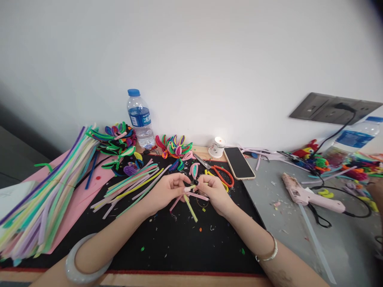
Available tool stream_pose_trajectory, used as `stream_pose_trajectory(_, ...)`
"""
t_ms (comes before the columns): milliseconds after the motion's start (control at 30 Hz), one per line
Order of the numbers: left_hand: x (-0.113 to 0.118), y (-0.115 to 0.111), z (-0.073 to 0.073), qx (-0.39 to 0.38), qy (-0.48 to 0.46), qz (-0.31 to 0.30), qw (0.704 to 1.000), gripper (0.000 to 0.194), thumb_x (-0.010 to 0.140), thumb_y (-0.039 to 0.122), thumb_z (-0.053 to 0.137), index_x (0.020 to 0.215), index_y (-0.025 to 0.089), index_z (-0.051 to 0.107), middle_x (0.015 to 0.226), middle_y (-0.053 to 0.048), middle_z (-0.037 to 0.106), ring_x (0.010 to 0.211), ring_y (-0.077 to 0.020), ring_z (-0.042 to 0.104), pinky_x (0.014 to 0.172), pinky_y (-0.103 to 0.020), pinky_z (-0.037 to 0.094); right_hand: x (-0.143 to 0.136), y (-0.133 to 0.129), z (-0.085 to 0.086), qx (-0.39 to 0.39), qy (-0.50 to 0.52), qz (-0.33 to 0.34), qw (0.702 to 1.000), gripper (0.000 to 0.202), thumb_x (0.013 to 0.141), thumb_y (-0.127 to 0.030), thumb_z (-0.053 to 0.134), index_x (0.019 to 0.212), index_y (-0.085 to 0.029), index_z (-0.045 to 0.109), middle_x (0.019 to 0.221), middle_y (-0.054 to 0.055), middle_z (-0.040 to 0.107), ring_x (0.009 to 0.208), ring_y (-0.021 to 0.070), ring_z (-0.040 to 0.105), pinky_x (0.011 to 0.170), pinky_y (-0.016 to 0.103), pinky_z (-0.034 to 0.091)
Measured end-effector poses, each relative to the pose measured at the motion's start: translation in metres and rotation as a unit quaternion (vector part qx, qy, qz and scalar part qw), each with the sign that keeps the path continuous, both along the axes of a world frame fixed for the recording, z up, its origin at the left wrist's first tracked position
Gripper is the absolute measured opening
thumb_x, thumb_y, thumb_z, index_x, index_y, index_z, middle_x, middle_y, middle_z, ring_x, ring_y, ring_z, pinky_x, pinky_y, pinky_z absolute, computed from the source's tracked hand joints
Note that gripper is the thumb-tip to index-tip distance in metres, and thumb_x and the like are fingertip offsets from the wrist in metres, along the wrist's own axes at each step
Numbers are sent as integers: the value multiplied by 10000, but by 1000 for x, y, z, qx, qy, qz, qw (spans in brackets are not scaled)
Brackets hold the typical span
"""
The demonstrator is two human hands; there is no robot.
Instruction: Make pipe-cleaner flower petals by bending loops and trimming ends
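Over the black mat (185, 247), my left hand (170, 189) and my right hand (214, 193) meet at the fingertips. Both pinch a small figure of pipe cleaners (190, 208) with a black part between the fingers. Pink and yellow-green stems stick out below it, and a pink and green loop rises above. Fingers hide how the stems join. Orange-handled scissors (223, 177) lie just behind my right hand. To the left of my left hand is a loose bunch of pastel pipe cleaners (128, 185).
A large pipe cleaner bundle (56, 195) lies at left. Behind stand a water bottle (140, 119) and paper cup (217, 147), with colourful looped pieces (175, 147) between them. A phone (239, 163) and corded pink glue gun (314, 197) are at right. Part of another person's hand shows at the right edge.
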State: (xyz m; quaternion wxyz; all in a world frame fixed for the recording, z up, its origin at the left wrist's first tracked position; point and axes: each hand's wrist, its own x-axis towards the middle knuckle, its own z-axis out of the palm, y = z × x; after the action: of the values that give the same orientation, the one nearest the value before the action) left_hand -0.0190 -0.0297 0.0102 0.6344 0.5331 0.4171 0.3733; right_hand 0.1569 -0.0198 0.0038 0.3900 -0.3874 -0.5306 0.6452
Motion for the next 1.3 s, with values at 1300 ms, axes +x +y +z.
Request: stream_pose_trajectory(1300, -1, 0, -5, 120, 53, 228, 965, 269, 745, 299, 623, 980, 168, 633, 691, 4, 639, 656, -141, 623, 687, -264, 508, -6, -22, 12, 240, -256, -100, 931, 258, 837, -210, 421, 586, -166, 464, 513, -49, 398, 472, 72, 358, 472, 198, 264)
